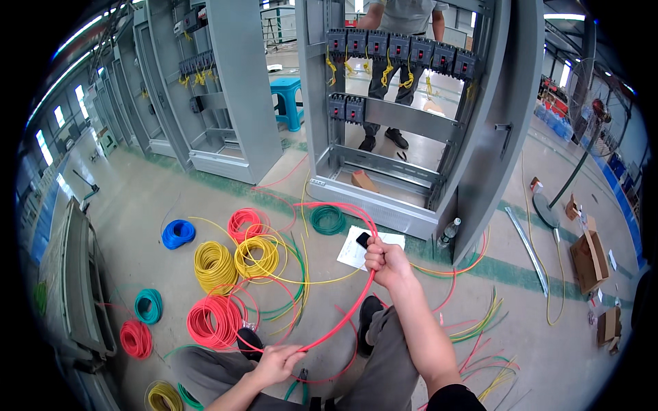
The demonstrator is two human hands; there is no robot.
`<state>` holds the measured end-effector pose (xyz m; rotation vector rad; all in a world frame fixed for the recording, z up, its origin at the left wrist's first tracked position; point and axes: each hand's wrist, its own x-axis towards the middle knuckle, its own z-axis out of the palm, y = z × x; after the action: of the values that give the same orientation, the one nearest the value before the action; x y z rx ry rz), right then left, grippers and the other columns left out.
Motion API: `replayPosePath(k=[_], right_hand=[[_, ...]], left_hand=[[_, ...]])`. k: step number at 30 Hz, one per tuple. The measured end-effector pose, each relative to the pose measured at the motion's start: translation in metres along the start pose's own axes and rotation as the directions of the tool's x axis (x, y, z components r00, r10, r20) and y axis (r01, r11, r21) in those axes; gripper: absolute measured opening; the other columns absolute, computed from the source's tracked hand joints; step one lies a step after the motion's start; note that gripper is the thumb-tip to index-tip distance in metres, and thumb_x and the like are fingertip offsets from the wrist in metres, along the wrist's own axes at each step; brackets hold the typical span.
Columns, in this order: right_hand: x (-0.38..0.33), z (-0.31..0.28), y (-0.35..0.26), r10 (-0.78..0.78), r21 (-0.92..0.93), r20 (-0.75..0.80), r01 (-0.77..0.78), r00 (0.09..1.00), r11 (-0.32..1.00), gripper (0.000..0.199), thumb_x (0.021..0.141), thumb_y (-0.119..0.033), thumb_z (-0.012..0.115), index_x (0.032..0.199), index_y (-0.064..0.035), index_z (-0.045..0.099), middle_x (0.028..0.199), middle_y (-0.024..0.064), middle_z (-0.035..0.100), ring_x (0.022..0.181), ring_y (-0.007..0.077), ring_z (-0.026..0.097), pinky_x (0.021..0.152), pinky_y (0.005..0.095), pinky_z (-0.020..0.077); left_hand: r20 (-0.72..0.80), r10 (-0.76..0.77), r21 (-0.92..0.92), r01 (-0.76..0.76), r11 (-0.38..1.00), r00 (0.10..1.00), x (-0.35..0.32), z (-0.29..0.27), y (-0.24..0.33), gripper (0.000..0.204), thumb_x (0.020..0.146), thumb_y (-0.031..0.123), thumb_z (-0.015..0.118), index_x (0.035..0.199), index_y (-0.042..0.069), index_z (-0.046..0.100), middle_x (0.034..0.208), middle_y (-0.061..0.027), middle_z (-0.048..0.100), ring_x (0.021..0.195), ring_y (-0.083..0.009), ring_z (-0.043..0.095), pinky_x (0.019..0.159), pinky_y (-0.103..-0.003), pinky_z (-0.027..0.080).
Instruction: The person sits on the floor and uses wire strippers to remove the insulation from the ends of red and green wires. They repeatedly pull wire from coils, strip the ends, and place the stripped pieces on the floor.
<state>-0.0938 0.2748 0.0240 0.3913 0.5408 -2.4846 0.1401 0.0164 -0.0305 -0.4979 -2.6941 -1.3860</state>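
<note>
My right hand (387,262) is closed around a bundle of red wires (358,305), held up in front of me over the floor. Lower and to the left, my left hand (277,364) pinches the same wires, which bow in a curve between both hands. Past my right hand the wires loop back toward the cabinet's foot. Below my left hand, between my legs, lie green-handled pliers (297,385). A white paper sheet (348,255) with a dark object (363,240) on it lies behind my right hand.
Yellow coils (214,268), red coils (214,322) and a blue coil (178,234) lie left. An open grey cabinet (473,144) with circuit breakers (399,48) stands ahead; another person (404,17) is behind it. Cut wires (483,322) and a bottle (449,231) are right.
</note>
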Motion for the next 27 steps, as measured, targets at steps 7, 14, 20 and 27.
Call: replayPosePath(k=[7, 14, 20, 27], right_hand=[[0.021, -0.006, -0.013, 0.110, 0.165, 0.153, -0.136, 0.982, 0.977, 0.020, 0.102, -0.019, 0.036, 0.103, -0.0025, 0.047, 0.063, -0.0051, 0.032, 0.049, 0.0054, 0.025, 0.042, 0.0209, 0.0222], [0.022, 0.007, 0.029, 0.052, 0.014, 0.200, -0.056, 0.978, 0.998, 0.030, 0.102, -0.030, 0.034, 0.106, -0.0038, 0.048, 0.068, -0.0025, 0.035, 0.055, 0.0085, 0.030, 0.049, 0.0237, 0.0279], [0.023, -0.002, 0.051, -0.141, -0.111, 0.069, 0.148, 0.988, 0.983, 0.031, 0.102, -0.034, 0.036, 0.087, -0.0088, 0.047, 0.059, -0.0052, 0.029, 0.047, 0.0084, 0.022, 0.042, 0.0246, 0.0197], [0.001, 0.002, 0.035, -0.155, -0.070, 0.031, 0.157, 0.987, 0.985, 0.030, 0.103, -0.030, 0.033, 0.086, -0.0077, 0.045, 0.058, -0.0057, 0.026, 0.045, 0.0055, 0.019, 0.040, 0.0234, 0.0157]], left_hand=[[-0.145, 0.035, -0.031, -0.040, 0.999, 0.989, 0.009, 0.014, 0.016, 0.008, 0.084, 0.002, 0.060, 0.089, -0.002, 0.065, 0.066, -0.0159, 0.059, 0.056, -0.0290, 0.059, 0.053, -0.033, 0.046], [-0.280, -0.218, -0.172, 0.175, 0.969, 0.935, 0.104, 0.041, 0.040, 0.018, 0.090, 0.015, 0.057, 0.088, -0.002, 0.063, 0.065, -0.0230, 0.054, 0.060, -0.0371, 0.057, 0.053, -0.040, 0.042], [-0.397, -0.034, -0.158, -0.032, 0.987, 0.917, 0.150, 0.066, 0.025, 0.020, 0.091, 0.015, 0.055, 0.084, -0.002, 0.060, 0.058, -0.0134, 0.049, 0.052, -0.0174, 0.047, 0.052, -0.034, 0.041], [-0.004, -0.179, -0.281, 0.170, 0.944, 0.984, 0.089, 0.038, 0.021, 0.018, 0.093, 0.015, 0.054, 0.092, -0.002, 0.062, 0.059, -0.0067, 0.050, 0.055, -0.0139, 0.047, 0.053, -0.031, 0.040]])
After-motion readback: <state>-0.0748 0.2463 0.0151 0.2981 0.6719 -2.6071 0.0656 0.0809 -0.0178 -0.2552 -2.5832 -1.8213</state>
